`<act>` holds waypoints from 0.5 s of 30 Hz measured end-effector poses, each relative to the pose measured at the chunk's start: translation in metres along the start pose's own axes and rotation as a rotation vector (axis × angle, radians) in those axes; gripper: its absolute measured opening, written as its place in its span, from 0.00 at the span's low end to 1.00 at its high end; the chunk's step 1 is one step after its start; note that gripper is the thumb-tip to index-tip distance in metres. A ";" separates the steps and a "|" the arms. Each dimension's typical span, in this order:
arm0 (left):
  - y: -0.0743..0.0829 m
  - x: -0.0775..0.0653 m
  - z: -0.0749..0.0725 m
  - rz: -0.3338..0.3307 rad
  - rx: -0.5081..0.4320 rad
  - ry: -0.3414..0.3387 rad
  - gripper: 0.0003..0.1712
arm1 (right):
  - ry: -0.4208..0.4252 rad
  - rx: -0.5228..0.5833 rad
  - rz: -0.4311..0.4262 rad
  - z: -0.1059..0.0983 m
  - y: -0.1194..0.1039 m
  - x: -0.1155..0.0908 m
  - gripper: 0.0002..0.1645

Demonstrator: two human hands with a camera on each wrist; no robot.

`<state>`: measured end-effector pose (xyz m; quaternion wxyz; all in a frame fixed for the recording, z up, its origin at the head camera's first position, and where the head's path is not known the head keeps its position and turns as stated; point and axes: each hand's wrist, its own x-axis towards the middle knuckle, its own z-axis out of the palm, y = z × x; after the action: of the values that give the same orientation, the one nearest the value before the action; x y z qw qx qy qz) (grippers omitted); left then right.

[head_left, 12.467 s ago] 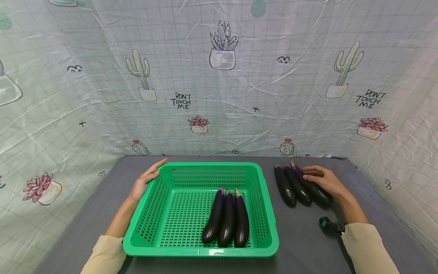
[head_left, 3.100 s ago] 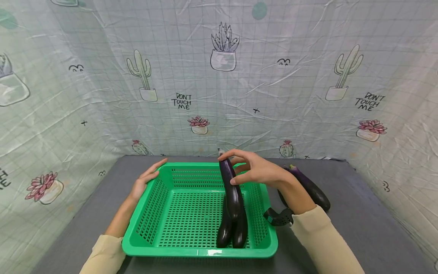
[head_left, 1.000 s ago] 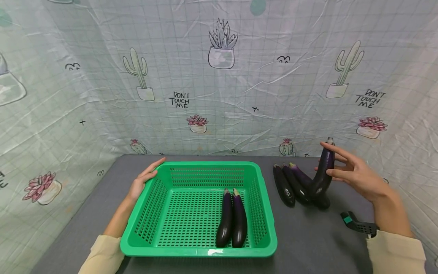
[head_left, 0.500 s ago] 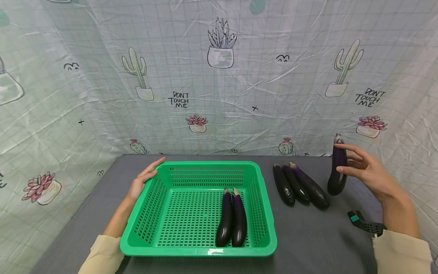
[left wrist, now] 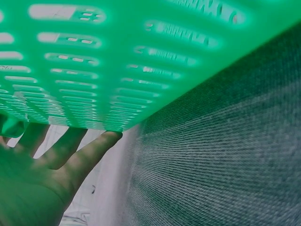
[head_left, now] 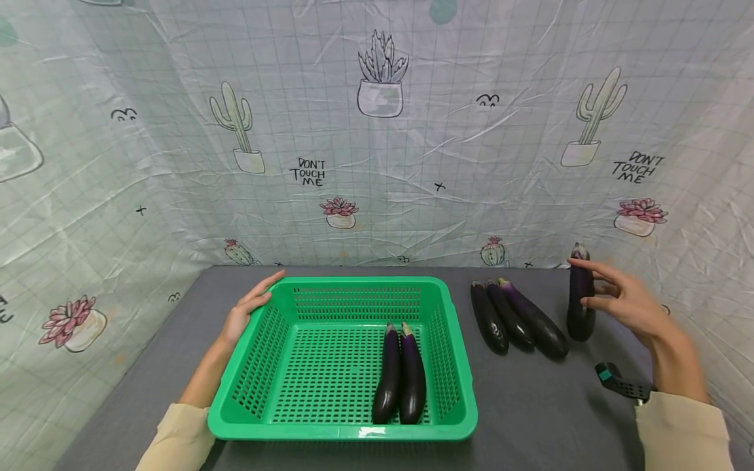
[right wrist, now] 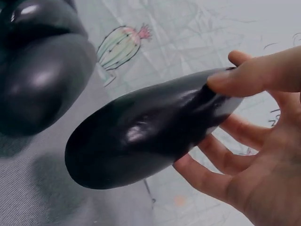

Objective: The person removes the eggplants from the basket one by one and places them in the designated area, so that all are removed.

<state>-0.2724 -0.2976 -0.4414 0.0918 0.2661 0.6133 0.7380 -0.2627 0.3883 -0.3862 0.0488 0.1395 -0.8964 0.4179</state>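
My right hand (head_left: 627,301) pinches a dark purple eggplant (head_left: 582,304) between thumb and fingers near its stem end. The eggplant stands nearly upright at the table's right side, its stem pointing up; whether its lower end touches the table I cannot tell. In the right wrist view, thumb and fingers lie on opposite sides of this eggplant (right wrist: 127,136). My left hand (head_left: 238,318) rests along the left side of a green plastic basket (head_left: 347,433), fingers fairly straight against its wall (left wrist: 117,61). Two eggplants (head_left: 387,379) lie side by side in the basket's right half.
Three more eggplants (head_left: 511,320) lie in a row on the grey table (head_left: 530,405), between the basket and my right hand. A patterned cloth (head_left: 436,144) hangs behind the table and at both sides.
An eggplant has gone from the basket to the table's right side in my right hand. Over the last half second it has lowered slightly. My left hand has stayed at the basket.
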 end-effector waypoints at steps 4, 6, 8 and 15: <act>0.000 0.000 0.000 -0.002 0.001 0.002 0.32 | -0.055 -0.026 0.048 0.003 0.006 0.002 0.47; 0.000 0.000 0.000 -0.002 -0.006 0.000 0.32 | -0.078 -0.032 0.060 0.005 0.008 0.002 0.47; 0.000 -0.001 0.000 -0.002 -0.012 0.000 0.32 | -0.091 -0.027 0.061 0.006 0.010 0.003 0.47; -0.001 -0.001 0.000 0.001 0.000 0.004 0.32 | -0.051 -0.067 0.016 0.012 0.016 0.007 0.41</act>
<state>-0.2723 -0.2979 -0.4422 0.0902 0.2651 0.6131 0.7387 -0.2736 0.3873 -0.4042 0.0272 0.1414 -0.9120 0.3842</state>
